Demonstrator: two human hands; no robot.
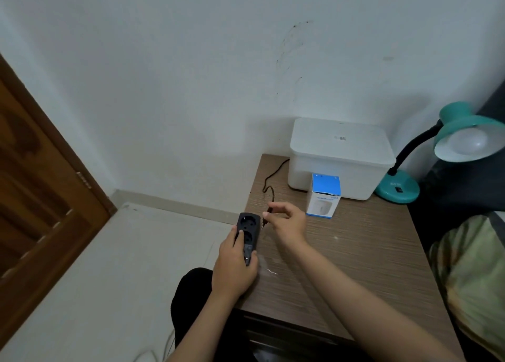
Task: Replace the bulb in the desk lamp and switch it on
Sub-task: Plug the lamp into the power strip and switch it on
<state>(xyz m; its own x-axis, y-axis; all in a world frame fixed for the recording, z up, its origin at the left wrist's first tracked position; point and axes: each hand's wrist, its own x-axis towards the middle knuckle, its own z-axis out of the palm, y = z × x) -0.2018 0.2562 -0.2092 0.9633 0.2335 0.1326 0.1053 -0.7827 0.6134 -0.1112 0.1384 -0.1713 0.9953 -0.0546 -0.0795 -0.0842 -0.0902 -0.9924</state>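
Head view: left hand (235, 263) clasps power strip (247, 231); right hand (287, 221) pinches lamp plug (265, 217) just beside the strip

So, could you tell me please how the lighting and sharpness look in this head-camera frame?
In the head view, light is dim, even and bluish; the lamp is unlit; the white box casts a soft wall shadow; the right hand with its plug is slightly motion-blurred; wide-angle distortion bends the door frame.
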